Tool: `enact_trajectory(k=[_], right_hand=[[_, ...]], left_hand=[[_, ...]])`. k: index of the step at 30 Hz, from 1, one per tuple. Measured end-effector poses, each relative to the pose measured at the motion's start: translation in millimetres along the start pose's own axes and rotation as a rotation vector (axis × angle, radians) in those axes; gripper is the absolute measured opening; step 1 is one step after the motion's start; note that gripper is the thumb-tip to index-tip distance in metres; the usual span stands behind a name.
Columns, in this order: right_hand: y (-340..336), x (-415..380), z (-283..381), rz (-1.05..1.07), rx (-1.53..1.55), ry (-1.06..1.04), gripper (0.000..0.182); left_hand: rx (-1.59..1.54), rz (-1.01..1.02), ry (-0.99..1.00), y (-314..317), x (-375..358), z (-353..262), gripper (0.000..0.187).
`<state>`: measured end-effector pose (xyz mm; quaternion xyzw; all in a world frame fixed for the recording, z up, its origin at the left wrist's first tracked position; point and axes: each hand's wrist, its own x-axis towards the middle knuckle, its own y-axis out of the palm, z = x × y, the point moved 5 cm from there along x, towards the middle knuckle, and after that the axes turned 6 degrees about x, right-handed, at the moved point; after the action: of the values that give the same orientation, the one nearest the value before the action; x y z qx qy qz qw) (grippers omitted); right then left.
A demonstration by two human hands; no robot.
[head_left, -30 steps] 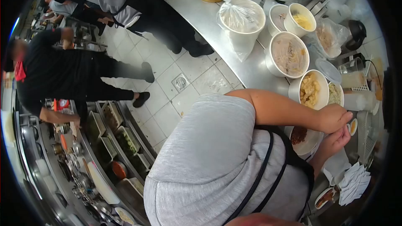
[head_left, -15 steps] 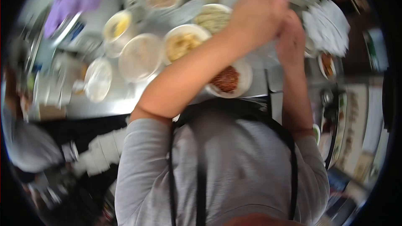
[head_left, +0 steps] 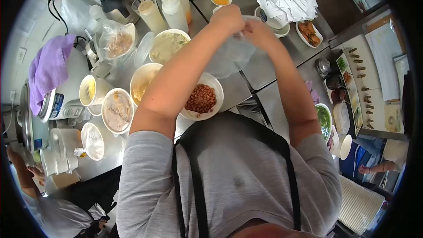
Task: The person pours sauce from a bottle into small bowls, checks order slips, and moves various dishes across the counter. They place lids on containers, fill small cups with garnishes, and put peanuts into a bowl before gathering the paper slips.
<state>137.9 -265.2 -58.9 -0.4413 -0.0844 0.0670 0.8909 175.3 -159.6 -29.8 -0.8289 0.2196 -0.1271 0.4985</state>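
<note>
My left hand [head_left: 228, 20] and my right hand [head_left: 259, 32] meet above the steel counter, fingers closed on the top of a clear plastic bag [head_left: 231, 55] that hangs below them. What the bag contains is hard to make out. Under and beside my left forearm stand a white bowl of reddish-brown beans [head_left: 201, 98], a tub of yellowish pieces [head_left: 140, 90] and a tub of pale food with green bits [head_left: 168, 46]. Just beyond my hands is a small bowl of orange liquid [head_left: 220, 0].
A stack of paper slips [head_left: 286, 0] and an oval dish of reddish food [head_left: 309, 34] lie at the back right. Bottles [head_left: 175, 15] stand at the back. Lidded tubs [head_left: 117, 110] and a purple cloth [head_left: 53, 72] are left. Other people's arms [head_left: 22, 172] show at both sides.
The view has shifted and sharpened, so the counter items appear farther left. Both hands remain together; the hanging clear bag now shows below them.
</note>
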Motion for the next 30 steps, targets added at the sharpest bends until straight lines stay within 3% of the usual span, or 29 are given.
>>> enact_trajectory(k=[2,5,8,14,17,20,23,26,28,30], right_hand=[[22.8,11.2,-4.7,0.086,0.098,0.022,0.022],[49.9,24.6,0.8,0.09,-0.199,-0.396,0.023],[58.5,36.7,-5.6,0.182,-0.295,-0.256,0.025],[42.8,27.8,-0.6,0.56,-0.203,0.044,0.031],[51.9,28.0,-10.8,0.376,-0.004,-0.048,0.03],[56.2,25.0,-16.7,0.526,-0.349,-0.003,0.038],[4.6,17.5,37.2,0.32,-0.54,-0.038,0.056],[-51.2,-25.7,99.4,-0.445,-0.208,-0.427,0.06],[-30.4,-25.3,90.5,-0.491,-0.482,-0.504,0.04],[-22.9,-16.6,75.1,-0.39,-0.527,-0.398,0.027]], left_hand=[[-0.081,-0.079,-0.003,-3.6,-6.4,4.0,0.029],[-0.316,-0.127,0.012,-6.1,-16.1,12.0,0.02],[-0.325,-0.09,-0.014,-14.2,-25.8,12.7,0.016],[-0.348,-0.096,-0.018,-16.6,-33.2,21.9,0.015],[-0.364,-0.103,0.01,-13.6,-31.8,20.3,0.015],[-0.331,-0.099,-0.028,-18.1,-32.9,20.5,0.015],[-0.412,-0.04,-0.128,-24.9,-34.7,25.7,0.016],[-0.59,-0.137,-0.139,-21.8,-29.7,36.0,0.016],[-0.653,-0.084,-0.16,-22.8,-34.1,33.1,0.019],[-0.718,-0.101,-0.117,-24.9,-39.7,32.3,0.029]])
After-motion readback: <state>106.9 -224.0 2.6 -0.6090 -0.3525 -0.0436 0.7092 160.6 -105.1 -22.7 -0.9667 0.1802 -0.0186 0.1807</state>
